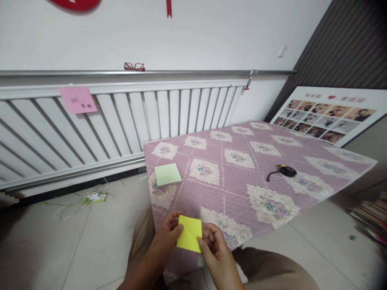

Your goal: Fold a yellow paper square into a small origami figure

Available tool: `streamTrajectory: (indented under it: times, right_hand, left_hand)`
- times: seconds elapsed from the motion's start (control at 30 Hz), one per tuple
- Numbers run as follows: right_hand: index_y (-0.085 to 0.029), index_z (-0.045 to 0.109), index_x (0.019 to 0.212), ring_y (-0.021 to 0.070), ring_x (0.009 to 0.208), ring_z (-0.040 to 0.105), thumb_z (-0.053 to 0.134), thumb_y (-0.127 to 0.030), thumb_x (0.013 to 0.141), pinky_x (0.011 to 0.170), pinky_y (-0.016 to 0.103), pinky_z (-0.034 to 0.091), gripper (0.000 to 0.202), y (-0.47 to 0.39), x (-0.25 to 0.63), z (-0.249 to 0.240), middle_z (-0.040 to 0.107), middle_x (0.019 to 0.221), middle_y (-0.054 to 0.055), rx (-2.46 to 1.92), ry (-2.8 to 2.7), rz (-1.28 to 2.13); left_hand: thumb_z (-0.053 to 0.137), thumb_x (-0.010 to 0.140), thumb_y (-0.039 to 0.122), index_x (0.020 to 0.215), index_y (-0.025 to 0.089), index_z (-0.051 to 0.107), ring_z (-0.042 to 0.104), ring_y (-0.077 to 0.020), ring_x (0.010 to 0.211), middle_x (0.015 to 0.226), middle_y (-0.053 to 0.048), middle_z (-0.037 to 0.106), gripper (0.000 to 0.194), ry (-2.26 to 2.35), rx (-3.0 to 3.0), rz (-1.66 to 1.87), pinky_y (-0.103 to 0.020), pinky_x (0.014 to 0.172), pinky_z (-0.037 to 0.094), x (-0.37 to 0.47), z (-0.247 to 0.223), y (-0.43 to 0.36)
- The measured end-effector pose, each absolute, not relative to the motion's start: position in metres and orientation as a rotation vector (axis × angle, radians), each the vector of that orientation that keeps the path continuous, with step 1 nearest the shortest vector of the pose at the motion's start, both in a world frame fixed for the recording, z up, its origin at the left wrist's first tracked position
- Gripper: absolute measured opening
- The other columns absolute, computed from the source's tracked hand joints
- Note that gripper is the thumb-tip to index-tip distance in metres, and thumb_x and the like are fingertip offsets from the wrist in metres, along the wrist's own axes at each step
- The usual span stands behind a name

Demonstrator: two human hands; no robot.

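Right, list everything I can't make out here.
All in the head view:
- Back of the yellow paper, and some fingertips of the left hand and right hand: hidden by the paper.
- Red wall decoration: cut off by the top edge.
- Photo board heading: blurred.
- Stack at right: blurred, cut off by the right edge.

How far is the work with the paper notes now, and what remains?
Looks done: the pink note, with writing, hangs on the radiator.
In hand: the left hand and right hand hold the yellow note; no writing shows on it.
Probably left: placing the yellow note; the pale green pad lies on the table, with no hand on it.
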State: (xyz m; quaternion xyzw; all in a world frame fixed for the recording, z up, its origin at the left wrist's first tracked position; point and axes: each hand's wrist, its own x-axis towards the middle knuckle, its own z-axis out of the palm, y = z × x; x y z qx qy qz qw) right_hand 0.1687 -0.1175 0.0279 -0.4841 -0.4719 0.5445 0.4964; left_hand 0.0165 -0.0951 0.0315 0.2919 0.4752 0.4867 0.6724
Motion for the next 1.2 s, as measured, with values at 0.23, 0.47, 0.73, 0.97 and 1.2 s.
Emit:
streamTrajectory:
  times: [0.23,0.47,0.73,0.97,1.2]
  right_hand:
    - [-0.024,0.067,0.095,0.0160,0.065,0.055,0.070,-0.033,0.066,0.058,0.025,0.045,0.031,-0.117,0.174,0.028,0.062,0.080,0.001,-1.255,-1.424,1.189]
    - [-0.023,0.069,0.097,0.0224,0.080,0.062,0.072,-0.038,0.065,0.078,0.035,0.048,0.035,-0.112,0.177,0.038,0.069,0.084,0.004,-1.109,-1.303,1.425]
    - [-0.019,0.070,0.085,0.0118,0.057,0.057,0.080,-0.044,0.059,0.056,0.024,0.046,0.038,-0.120,0.179,0.015,0.067,0.075,0.004,-1.031,-0.682,1.683]
    - [-0.020,0.067,0.089,0.0088,0.050,0.049,0.072,-0.054,0.067,0.043,0.018,0.035,0.041,-0.110,0.190,0.001,0.059,0.065,-0.001,-1.082,-0.793,1.648]
    - [-0.023,0.067,0.098,0.0203,0.084,0.059,0.076,-0.048,0.062,0.072,0.030,0.046,0.045,-0.077,0.212,0.011,0.066,0.101,0.005,-1.215,-1.186,1.380]
  left_hand:
    - [0.065,0.068,0.029,0.105,0.020,0.052,0.061,-0.0173,0.065,0.081,-0.002,0.066,0.040,1.062,0.711,1.133,-0.027,0.061,0.043,0.016,0.040,-0.093]
    - [0.065,0.072,0.042,0.104,0.020,0.055,0.054,-0.0124,0.058,0.077,-0.001,0.062,0.040,1.113,0.698,1.112,-0.021,0.048,0.033,0.018,0.044,-0.095]
    - [0.066,0.068,0.023,0.110,0.021,0.060,0.055,-0.0189,0.094,0.119,-0.008,0.055,0.043,1.201,1.082,1.153,-0.025,0.071,0.043,0.008,0.033,-0.096]
    - [0.058,0.075,0.015,0.072,0.020,0.067,0.055,-0.0208,0.089,0.091,-0.006,0.062,0.011,1.271,1.658,1.075,-0.031,0.084,0.039,0.012,0.045,-0.089]
    - [0.053,0.075,0.020,0.073,0.017,0.062,0.049,-0.0148,0.065,0.069,0.000,0.058,0.009,1.224,1.451,0.802,-0.025,0.061,0.036,0.015,0.040,-0.067]
